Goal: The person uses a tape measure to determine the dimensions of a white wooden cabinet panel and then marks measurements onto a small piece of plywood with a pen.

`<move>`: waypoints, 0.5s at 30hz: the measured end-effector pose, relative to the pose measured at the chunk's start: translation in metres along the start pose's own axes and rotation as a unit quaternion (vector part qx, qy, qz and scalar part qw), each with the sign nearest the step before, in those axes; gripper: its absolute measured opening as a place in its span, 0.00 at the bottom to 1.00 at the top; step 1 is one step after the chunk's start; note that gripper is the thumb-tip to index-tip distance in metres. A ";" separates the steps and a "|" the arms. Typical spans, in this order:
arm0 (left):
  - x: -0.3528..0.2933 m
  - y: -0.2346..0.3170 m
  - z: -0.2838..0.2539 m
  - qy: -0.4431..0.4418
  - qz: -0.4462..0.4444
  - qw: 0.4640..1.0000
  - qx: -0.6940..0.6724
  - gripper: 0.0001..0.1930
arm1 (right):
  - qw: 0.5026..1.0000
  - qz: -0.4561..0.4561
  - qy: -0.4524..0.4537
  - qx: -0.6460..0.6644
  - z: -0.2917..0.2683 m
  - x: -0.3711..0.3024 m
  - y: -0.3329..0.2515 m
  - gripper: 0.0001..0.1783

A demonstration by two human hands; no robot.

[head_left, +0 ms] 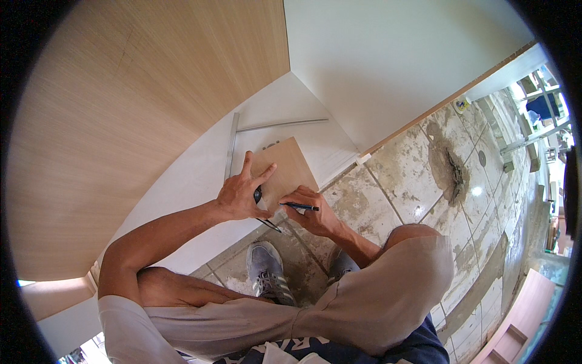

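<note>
A small light-wood panel lies tilted in front of me on a white surface. My left hand rests over the panel's near left side with its fingers spread. Under that palm shows part of a small black rounded object, mostly hidden, so its kind is unclear. A thin dark strip sticks out below the same hand. My right hand is closed around a dark pen, its tip close to the panel's near corner.
Two thin metal strips lie on the white board beyond. A large wood-grain panel rises at left, a white panel at far right. Stained tiles cover the floor; my shoe is below the hands.
</note>
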State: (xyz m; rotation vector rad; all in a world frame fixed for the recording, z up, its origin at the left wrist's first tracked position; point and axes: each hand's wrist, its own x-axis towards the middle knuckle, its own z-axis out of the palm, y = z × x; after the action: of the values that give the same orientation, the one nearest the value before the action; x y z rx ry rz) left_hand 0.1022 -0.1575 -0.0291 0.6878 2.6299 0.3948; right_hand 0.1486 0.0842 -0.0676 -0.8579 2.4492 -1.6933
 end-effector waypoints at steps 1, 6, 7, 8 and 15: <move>0.001 0.002 -0.002 -0.008 -0.007 1.000 0.002 0.64 | 1.000 0.009 -0.002 0.000 -0.001 0.000 -0.001 0.11; 0.001 -0.002 0.002 -0.005 -0.001 1.000 0.005 0.64 | 1.000 -0.002 -0.005 0.010 -0.001 0.000 0.001 0.12; 0.002 -0.003 0.003 -0.002 0.003 1.000 0.005 0.64 | 1.000 -0.006 -0.004 0.010 -0.001 0.000 0.001 0.12; 0.002 -0.003 0.004 0.002 0.007 1.000 0.005 0.64 | 1.000 -0.007 -0.002 0.009 -0.001 0.000 0.001 0.12; 0.002 -0.001 0.001 -0.010 0.001 1.000 0.019 0.65 | 1.000 -0.027 0.000 0.001 0.002 0.000 0.007 0.11</move>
State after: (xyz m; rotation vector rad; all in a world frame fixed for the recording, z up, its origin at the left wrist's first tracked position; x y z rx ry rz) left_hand 0.1010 -0.1570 -0.0312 0.7025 2.6243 0.3365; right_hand 0.1463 0.0843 -0.0747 -0.9315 2.4454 -1.7130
